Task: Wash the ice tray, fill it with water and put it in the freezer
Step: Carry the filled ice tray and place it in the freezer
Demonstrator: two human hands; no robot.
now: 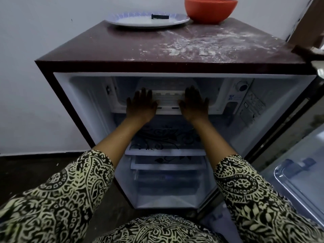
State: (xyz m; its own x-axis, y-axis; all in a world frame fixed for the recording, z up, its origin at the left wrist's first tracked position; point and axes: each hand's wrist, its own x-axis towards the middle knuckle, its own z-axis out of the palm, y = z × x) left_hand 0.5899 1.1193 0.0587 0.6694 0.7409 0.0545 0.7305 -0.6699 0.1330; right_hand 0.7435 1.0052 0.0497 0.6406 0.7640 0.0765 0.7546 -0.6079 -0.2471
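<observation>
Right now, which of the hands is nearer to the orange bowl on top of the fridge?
Right. The right hand is almost straight below the bowl; the left hand lies further left, across the ice tray.

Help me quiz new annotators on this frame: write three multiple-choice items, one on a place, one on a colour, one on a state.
1. Where is the ice tray?
A. on a plate
B. at the freezer compartment mouth, between the left hand and right hand
C. on the floor

2. What colour is the bowl on the fridge?
A. green
B. black
C. orange

3. How is the fridge door?
A. swung open
B. shut
C. taped shut

Answers: 1 B, both hands flank it there, fingers straight; 2 C, its orange shell shows plainly; 3 A, the shelves inside are visible.
</observation>
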